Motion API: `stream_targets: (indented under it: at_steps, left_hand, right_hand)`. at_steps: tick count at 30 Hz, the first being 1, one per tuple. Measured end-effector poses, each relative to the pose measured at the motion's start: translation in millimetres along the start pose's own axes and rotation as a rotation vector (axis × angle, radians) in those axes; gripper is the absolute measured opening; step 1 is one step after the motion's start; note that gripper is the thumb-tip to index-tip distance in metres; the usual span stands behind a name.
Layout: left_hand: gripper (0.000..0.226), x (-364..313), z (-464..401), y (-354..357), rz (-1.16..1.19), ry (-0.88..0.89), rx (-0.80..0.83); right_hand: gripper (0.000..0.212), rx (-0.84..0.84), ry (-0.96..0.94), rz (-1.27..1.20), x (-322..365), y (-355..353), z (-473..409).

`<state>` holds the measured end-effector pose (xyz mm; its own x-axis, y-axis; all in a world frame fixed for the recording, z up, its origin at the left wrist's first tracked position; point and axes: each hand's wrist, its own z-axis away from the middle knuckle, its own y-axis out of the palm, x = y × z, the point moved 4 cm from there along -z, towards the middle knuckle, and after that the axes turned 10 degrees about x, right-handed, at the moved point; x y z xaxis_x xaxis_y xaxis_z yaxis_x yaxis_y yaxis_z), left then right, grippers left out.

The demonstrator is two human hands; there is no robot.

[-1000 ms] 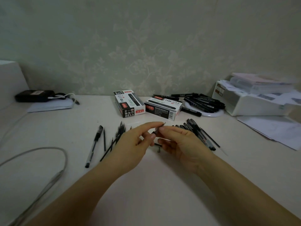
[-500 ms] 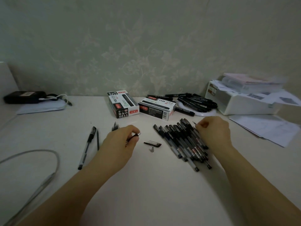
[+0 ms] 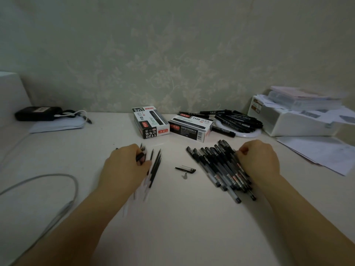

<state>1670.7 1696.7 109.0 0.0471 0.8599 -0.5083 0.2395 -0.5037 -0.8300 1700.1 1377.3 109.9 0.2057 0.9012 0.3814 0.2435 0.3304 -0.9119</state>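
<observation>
A: Why are there two heaps on the desk [image 3: 172, 223]?

B: It looks like sorting. The whole pens [image 3: 213, 166] lie in a fanned row to the right of the middle, caps pointing far and left. The thin refills [image 3: 156, 166] lie in a loose bundle on the left. Keeping them well apart stops parts from mixing.

A: And what are the hands doing?

B: The left hand [image 3: 124, 167] sits on the left edge of the refills, with its fingers curled round a dark piece at their far end. That part is blurred, so I judge it to be one of the refills rather than know it. The right hand [image 3: 258, 160] rests on the right side of the pens with its fingers bent under. The back of the hand hides whether it pinches a pen, so I cannot tell.

A: What about the loose bits between them?

B: A cap [image 3: 187, 169] and a small tip [image 3: 185, 176] lie alone in the gap, touching neither heap. They are probably parked there within easy reach of both hands.

A: And the things behind?

B: Two boxes [image 3: 151, 123] stand at the far side, with a heap of markers [image 3: 238, 119] to their right. They are near enough to fetch from, but out of the working space.
</observation>
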Motion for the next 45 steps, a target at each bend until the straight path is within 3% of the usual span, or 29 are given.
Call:
stream_targets:
  at_steps: [5,12,17,25,27,29,32,34,36,42,45]
  left_hand:
    - [0.031,-17.2,7.4,9.9,-0.052,0.083,0.147]
    - [0.027,-19.2,10.5,10.6,-0.190,0.033,0.199]
    - [0.022,-16.5,9.7,10.5,-0.226,-0.001,0.237]
    - [0.023,-19.1,8.4,7.8,-0.243,0.037,0.158]
    - [0.028,-22.7,7.2,-0.1,-0.136,0.088,0.053]
    - [0.028,-28.4,7.2,-5.4,0.061,0.189,-0.027]
    - [0.019,-40.0,11.2,2.6,0.313,0.319,0.069]
    - [0.017,-42.6,12.4,13.4,0.392,0.342,0.150]
    - [0.015,-40.0,10.4,22.1,0.455,0.326,0.221]
    - [0.015,-34.9,7.7,29.5,0.464,0.353,0.355]
    - [0.015,-36.7,8.0,30.2,0.491,0.357,0.379]
  right_hand:
    - [0.015,-0.125,-0.194,-0.106,25.4,-8.1,14.8]
    - [0.013,-0.038,-0.479,-0.197,70.4,5.2,44.2]
    - [0.013,-0.013,-0.521,-0.256,80.2,10.2,51.7]
    - [0.010,0.062,-0.536,-0.328,86.6,15.7,57.5]
    - [0.008,0.132,-0.490,-0.496,86.8,17.5,59.0]
    - [0.008,0.308,-0.396,-0.762,88.6,22.9,61.0]
    - [0.017,0.569,-0.333,-1.022,96.9,32.0,68.2]
    - [0.014,0.627,-0.338,-1.084,99.1,32.8,70.3]
    - [0.013,0.593,-0.319,-1.105,96.7,31.1,67.5]
    - [0.026,0.234,-0.097,-1.290,75.7,11.0,50.7]
    - [0.027,0.204,-0.050,-1.403,71.9,9.4,48.3]
